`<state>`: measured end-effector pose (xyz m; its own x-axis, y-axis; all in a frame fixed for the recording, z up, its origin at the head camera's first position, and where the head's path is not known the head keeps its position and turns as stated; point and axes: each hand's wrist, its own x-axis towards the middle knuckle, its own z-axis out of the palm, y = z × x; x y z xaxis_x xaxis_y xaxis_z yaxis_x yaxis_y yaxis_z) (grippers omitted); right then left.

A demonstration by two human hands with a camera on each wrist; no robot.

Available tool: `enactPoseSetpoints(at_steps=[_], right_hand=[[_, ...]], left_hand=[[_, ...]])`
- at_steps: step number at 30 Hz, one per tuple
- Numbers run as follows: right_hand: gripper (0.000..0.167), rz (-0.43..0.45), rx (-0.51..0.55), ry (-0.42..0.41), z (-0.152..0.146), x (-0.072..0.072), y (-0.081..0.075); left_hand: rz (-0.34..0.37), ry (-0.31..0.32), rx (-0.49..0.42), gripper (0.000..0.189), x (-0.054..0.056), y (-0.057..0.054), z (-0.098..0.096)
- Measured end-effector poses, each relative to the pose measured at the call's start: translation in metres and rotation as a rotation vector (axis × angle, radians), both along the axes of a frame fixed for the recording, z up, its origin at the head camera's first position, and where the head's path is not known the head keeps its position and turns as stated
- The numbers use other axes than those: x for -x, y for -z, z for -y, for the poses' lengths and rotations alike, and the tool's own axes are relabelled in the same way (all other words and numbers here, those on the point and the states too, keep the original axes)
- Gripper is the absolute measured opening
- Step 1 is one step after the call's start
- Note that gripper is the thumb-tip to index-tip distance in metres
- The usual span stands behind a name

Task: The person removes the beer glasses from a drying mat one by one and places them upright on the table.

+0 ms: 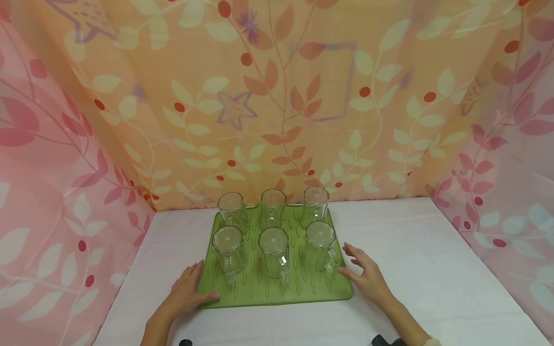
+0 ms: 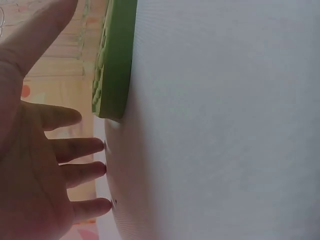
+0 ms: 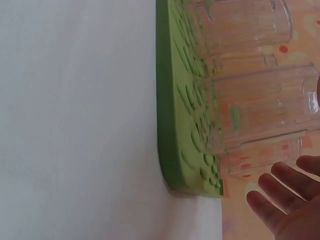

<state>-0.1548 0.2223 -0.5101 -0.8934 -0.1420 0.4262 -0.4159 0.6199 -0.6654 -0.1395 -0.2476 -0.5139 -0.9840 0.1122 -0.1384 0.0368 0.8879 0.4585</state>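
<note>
Clear glass mugs stand in two rows of three on a green ridged drying mat (image 1: 255, 293), and they look turned upside down. At the mat's front left corner, my left hand (image 1: 187, 290) is spread with its thumb over the edge. In the left wrist view its fingers (image 2: 82, 172) are straight and hold nothing. Beside the front right mug (image 1: 319, 247) is my right hand (image 1: 367, 276), fingers loosely bent and nothing gripped. That mug's handle points toward this hand. The front middle mug (image 1: 273, 254) and front left mug (image 1: 228, 250) stand farther from it.
A white cloth (image 1: 433, 269) covers the table around the mat. Behind stands an orange leaf-patterned curtain (image 1: 277, 96), with pink patterned cloth at both sides. Dark objects (image 1: 383, 341) poke in at the bottom edge of the head view.
</note>
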Motion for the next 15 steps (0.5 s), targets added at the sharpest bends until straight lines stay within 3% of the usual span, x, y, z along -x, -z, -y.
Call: enactPoseSetpoints(at_steps=[8, 15], right_hand=[[0.058, 0.018, 0.148, -0.04, 0.01, -0.003, 0.004], [0.051, -0.014, 0.247, -0.094, 0.018, -0.005, 0.007]], left_hand=[[-0.017, 0.007, -0.01, 0.115, -0.002, 0.001, 0.0], [0.011, 0.001, -0.029, 0.118, -0.004, 0.002, -0.001]])
